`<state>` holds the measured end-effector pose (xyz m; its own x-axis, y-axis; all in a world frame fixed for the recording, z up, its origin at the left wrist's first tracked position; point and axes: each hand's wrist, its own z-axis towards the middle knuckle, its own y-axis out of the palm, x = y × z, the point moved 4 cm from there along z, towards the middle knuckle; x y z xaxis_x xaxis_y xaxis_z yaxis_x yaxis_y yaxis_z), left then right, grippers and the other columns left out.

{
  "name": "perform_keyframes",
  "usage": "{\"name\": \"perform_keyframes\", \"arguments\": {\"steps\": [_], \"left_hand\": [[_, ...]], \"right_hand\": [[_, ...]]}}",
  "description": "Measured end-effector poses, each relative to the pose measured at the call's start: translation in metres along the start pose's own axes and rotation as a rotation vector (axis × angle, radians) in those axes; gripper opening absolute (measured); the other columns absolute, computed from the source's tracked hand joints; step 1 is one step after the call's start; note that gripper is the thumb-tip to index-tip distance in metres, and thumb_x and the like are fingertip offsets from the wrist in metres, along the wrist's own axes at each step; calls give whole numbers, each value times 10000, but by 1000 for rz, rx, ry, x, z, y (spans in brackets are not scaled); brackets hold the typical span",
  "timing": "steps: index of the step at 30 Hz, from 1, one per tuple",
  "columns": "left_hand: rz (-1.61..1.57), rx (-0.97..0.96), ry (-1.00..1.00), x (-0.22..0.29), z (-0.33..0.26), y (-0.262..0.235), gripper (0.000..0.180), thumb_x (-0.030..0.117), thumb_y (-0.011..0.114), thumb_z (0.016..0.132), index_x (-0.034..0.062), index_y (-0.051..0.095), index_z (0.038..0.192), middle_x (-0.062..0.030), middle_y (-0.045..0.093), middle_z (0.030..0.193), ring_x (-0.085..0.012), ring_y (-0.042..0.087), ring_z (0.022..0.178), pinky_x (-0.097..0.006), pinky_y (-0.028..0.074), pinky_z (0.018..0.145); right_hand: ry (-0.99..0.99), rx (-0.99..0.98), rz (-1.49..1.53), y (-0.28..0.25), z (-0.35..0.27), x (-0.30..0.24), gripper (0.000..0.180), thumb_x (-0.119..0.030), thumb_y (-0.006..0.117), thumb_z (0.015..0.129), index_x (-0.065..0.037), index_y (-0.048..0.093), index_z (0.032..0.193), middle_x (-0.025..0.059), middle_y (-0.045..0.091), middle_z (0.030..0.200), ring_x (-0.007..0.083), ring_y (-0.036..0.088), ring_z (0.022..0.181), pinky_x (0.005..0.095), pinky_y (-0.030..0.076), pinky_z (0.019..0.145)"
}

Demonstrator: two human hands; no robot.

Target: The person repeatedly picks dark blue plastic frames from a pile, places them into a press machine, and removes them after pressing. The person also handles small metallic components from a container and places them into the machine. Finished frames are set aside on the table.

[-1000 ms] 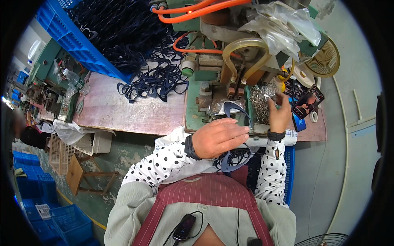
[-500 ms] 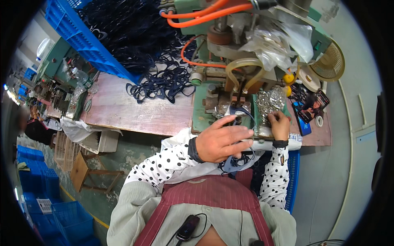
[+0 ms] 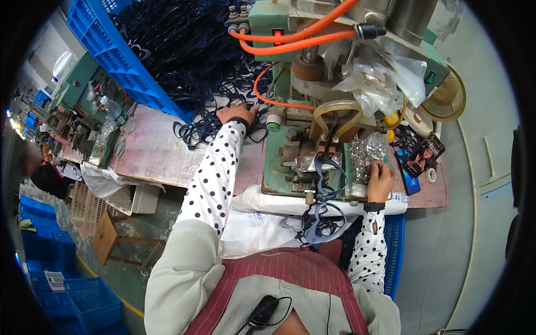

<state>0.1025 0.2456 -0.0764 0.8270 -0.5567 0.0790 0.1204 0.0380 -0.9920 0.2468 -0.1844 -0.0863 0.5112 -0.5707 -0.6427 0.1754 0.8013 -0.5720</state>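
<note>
My left hand (image 3: pixel 237 113) is stretched far forward into the pile of dark blue cord loops (image 3: pixel 215 120) on the worn bench, fingers down among them; whether it grips one is hidden. My right hand (image 3: pixel 380 174) rests beside the heap of small shiny metal parts (image 3: pixel 365 156) on the right of the green press machine (image 3: pixel 304 151), fingers curled at the heap. Several dark loops (image 3: pixel 321 215) hang off the machine's front edge over a white sack (image 3: pixel 251 223) on my lap.
Orange hoses (image 3: pixel 301 39) and clear tubing (image 3: pixel 335 109) cross the machine. A blue crate (image 3: pixel 120 61) full of cords stands at back left. A plastic bag (image 3: pixel 379 78), a small fan (image 3: pixel 444 100) and a phone (image 3: pixel 424 156) lie to the right. Blue crates (image 3: pixel 39 234) and a wooden stool (image 3: pixel 117 243) stand on the floor left.
My left hand has left the machine front, where it held a dark loop, and reached far forward to the cord pile. My right hand stays at the metal parts.
</note>
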Motion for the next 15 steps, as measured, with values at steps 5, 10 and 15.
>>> {"name": "perform_keyframes", "arguments": {"steps": [5, 10, 15], "left_hand": [[-216, 476, 242, -15, -46, 31, 365, 456, 637, 815, 121, 680, 954, -90, 609, 956, -306, 533, 970, -441, 360, 870], [-294, 400, 763, -71, -105, 10, 419, 382, 728, 731, 98, 629, 1024, -95, 563, 1055, -310, 493, 1075, -447, 352, 923], [-268, 434, 797, -85, -133, -3, 344, 238, 741, 737, 98, 610, 1023, -85, 579, 1075, -294, 500, 1113, -461, 332, 956]], "right_hand": [[70, -5, 65, -3, 0, -6, 120, -114, 645, 895, -37, 677, 981, 116, 703, 801, 200, 689, 672, 310, 524, 610], [189, 24, 238, -3, -3, 4, 120, -81, 688, 854, -28, 708, 960, 108, 698, 791, 169, 671, 673, 289, 516, 610], [79, -39, 335, -5, 3, -25, 132, -37, 689, 839, -12, 725, 963, 94, 701, 843, 140, 640, 747, 255, 498, 675]]}}
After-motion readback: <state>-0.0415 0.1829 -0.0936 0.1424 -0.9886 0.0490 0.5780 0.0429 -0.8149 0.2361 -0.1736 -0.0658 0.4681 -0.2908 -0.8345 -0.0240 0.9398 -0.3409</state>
